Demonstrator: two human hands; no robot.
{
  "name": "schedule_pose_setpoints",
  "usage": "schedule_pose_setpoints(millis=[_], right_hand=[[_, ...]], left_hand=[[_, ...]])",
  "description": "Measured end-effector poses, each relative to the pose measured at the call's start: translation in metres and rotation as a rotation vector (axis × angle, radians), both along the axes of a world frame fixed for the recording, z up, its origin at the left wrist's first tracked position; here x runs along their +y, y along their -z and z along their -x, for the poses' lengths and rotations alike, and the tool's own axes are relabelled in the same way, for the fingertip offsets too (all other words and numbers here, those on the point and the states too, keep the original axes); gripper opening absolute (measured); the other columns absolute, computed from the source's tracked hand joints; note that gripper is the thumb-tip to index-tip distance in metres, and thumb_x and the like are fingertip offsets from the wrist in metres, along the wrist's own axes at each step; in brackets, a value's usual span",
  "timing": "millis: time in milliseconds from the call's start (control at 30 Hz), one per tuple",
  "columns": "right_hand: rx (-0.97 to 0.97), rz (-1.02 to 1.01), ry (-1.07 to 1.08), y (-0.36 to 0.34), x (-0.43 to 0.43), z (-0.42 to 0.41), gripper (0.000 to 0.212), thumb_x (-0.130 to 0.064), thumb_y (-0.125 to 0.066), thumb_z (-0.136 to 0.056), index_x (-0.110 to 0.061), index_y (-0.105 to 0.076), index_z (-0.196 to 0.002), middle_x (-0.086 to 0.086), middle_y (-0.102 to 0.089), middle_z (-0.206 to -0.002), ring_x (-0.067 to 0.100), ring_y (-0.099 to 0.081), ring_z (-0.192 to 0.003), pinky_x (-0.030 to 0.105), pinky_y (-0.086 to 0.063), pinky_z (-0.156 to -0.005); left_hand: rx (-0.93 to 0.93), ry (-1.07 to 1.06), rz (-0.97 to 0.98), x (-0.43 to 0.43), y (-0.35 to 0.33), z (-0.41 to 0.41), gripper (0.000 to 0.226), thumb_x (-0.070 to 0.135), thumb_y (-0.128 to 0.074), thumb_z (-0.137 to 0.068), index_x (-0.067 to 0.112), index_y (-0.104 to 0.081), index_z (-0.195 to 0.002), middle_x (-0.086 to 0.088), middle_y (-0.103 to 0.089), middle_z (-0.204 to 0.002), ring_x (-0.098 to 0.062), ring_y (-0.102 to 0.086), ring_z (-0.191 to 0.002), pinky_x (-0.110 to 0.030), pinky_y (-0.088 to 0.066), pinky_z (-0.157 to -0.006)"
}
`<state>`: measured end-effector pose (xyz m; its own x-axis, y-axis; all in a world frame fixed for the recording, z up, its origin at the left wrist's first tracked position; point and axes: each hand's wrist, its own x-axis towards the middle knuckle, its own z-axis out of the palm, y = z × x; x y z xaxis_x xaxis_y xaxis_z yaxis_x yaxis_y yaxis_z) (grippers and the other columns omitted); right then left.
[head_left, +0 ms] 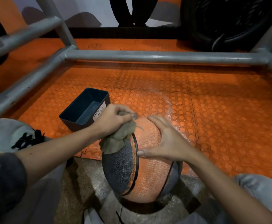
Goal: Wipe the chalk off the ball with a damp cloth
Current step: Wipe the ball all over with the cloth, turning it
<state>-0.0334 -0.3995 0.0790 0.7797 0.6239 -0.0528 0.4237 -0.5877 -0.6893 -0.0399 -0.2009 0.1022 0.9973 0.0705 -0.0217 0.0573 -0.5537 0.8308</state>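
Head view: the ball (148, 172), orange with grey panels and black seams, sits low in the middle between the person's knees, on the edge where the orange studded floor (221, 113) meets a grey surface. Its far top is covered by both hands and its underside is lost in shadow, so any chalk left on it is hard to make out. White dust (170, 107) speckles the floor just beyond it.

The left hand (112, 120) grips a bunched olive cloth (118, 139). Its fingers (124, 110) curl tightly round the wad, the tips buried in the fabric, and the cloth presses on the ball's upper left. The right hand (166, 143) lies flat on the orange panel, fingers (156, 122) straight and together, thumb spread toward the seam, holding nothing.

A dark bin (70, 115) labelled "WASTE BASKET" stands just left of the left hand. A grey pipe frame (148, 56) crosses above. A shoe (6, 135) is cut off at the left edge.
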Motion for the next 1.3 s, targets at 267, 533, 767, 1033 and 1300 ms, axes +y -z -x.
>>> schedule_pose_setpoints(millis=[267,533,767,1033,1300], right_hand=[[0.049,-0.05,0.052,0.002,-0.002,-0.002,0.131,-0.085,-0.062,-0.04,-0.023,-0.022,-0.149,-0.019,-0.025,-0.142,0.001,-0.026,-0.131,0.028,-0.025,-0.109],[0.048,-0.048,0.081,0.004,-0.002,-0.011,0.126,-0.081,-0.061,-0.044,-0.022,-0.024,-0.148,-0.01,-0.024,-0.151,0.005,-0.026,-0.133,0.029,-0.024,-0.109],[0.053,-0.104,0.133,0.009,0.0,-0.009,0.128,-0.087,-0.06,-0.039,-0.022,-0.03,-0.146,-0.013,-0.032,-0.142,0.001,-0.03,-0.126,0.025,-0.027,-0.105],[0.239,-0.142,0.128,0.003,-0.007,-0.034,0.12,-0.085,-0.065,-0.043,-0.041,-0.022,-0.147,-0.009,-0.022,-0.154,0.014,-0.022,-0.142,0.04,-0.024,-0.115],[-0.073,0.08,-0.151,0.017,-0.022,-0.015,0.119,-0.081,-0.067,-0.044,-0.065,0.009,-0.134,-0.026,0.02,-0.152,0.008,0.017,-0.143,0.044,0.005,-0.114]], left_hand=[[-0.054,0.041,0.049,-0.014,-0.006,0.015,0.007,0.019,-0.071,-0.082,0.025,-0.072,-0.08,0.008,-0.072,-0.082,-0.003,-0.066,-0.082,-0.023,-0.051,-0.077],[-0.019,-0.001,0.042,0.003,-0.001,0.003,0.004,0.017,-0.07,-0.085,0.019,-0.072,-0.085,0.005,-0.071,-0.088,-0.005,-0.065,-0.084,-0.024,-0.048,-0.081],[0.03,-0.091,0.088,-0.006,-0.003,0.006,0.006,0.017,-0.07,-0.083,0.019,-0.072,-0.077,0.008,-0.071,-0.073,-0.003,-0.065,-0.073,-0.018,-0.051,-0.069],[-0.056,0.082,-0.111,-0.026,-0.022,0.009,0.009,0.016,-0.068,-0.086,0.025,-0.07,-0.084,0.013,-0.065,-0.082,0.006,-0.058,-0.077,-0.012,-0.045,-0.072],[0.043,-0.068,0.023,-0.008,-0.013,-0.011,0.007,0.019,-0.065,-0.088,0.023,-0.069,-0.084,0.0,-0.072,-0.089,-0.016,-0.067,-0.091,-0.035,-0.054,-0.085]])
